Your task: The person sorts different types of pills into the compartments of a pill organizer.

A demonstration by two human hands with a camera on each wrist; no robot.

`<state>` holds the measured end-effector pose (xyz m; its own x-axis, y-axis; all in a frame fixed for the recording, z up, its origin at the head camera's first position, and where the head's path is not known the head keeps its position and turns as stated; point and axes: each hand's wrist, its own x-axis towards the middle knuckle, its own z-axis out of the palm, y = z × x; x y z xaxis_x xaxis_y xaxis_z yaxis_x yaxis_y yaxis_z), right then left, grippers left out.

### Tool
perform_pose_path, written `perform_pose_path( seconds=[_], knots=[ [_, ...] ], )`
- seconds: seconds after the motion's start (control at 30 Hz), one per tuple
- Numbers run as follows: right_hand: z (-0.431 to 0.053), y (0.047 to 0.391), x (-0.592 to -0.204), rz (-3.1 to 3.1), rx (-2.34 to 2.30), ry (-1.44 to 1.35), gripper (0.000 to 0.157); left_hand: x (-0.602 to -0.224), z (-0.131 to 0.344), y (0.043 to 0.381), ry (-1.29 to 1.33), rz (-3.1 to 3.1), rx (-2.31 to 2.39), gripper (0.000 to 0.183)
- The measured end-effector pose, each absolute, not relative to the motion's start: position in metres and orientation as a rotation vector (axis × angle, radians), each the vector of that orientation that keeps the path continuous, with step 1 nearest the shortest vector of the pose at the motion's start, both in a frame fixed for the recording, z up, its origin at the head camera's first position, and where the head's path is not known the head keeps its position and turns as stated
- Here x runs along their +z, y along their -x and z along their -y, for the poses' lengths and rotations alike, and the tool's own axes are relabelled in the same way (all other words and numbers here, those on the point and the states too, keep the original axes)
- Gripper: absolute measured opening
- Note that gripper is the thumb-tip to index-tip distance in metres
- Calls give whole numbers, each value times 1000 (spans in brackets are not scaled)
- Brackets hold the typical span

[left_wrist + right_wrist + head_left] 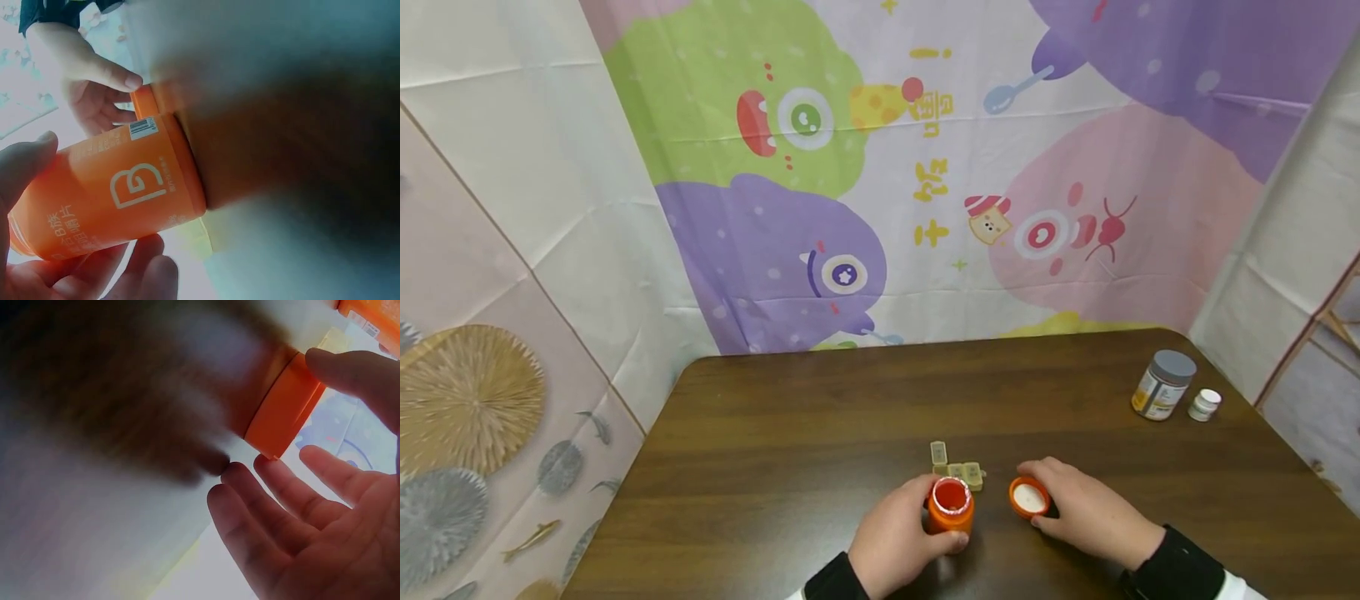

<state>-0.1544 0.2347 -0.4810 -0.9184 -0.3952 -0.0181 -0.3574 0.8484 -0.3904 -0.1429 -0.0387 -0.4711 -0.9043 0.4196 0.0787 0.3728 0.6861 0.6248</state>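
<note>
My left hand (895,529) grips an orange bottle (119,194) with thumb and fingers on opposite sides. The uncapped bottle stands upright, its white-edged mouth facing up, with something small down inside. To its right, my right hand (1090,508) holds the orange cap (1028,497) at its rim between thumb and fingertips. White lining shows inside the cap, which faces up, low at the tabletop. Just behind the bottle lies a small translucent yellow pill organizer (972,475); one lid (938,452) stands flipped back, and the bottle partly hides the box.
At the back right of the brown wooden table (790,417) stand a larger jar (1162,385) with a grey lid and a small white bottle (1205,405). A cartoon-printed cloth (925,308) hangs behind the table's far edge.
</note>
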Motion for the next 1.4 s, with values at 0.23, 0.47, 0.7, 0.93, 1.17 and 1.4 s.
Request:
perform_pose_path(
  seconds=[0.23, 0.47, 0.7, 0.93, 1.17, 1.4],
  knots=[
    [-237, 153, -482, -2895, -600, 572, 66, -475, 38, 145, -675, -2705, 1071, 65],
    [-239, 146, -481, -2920, -627, 567, 68, -474, 44, 146, -583, -2621, 1186, 65],
    [-239, 137, -474, -3070, -645, 636, 63, -472, 61, 152, -662, -2736, 1203, 63],
    [-238, 130, -468, -3116, -652, 653, 61, -463, 76, 167, -637, -2869, 1040, 65],
    [-241, 126, -465, -3138, -655, 671, 59, -456, 81, 177, -620, -2907, 887, 61],
    [-244, 122, -465, -3155, -650, 716, 58, -456, 81, 184, -719, -2992, 697, 59]
  ],
)
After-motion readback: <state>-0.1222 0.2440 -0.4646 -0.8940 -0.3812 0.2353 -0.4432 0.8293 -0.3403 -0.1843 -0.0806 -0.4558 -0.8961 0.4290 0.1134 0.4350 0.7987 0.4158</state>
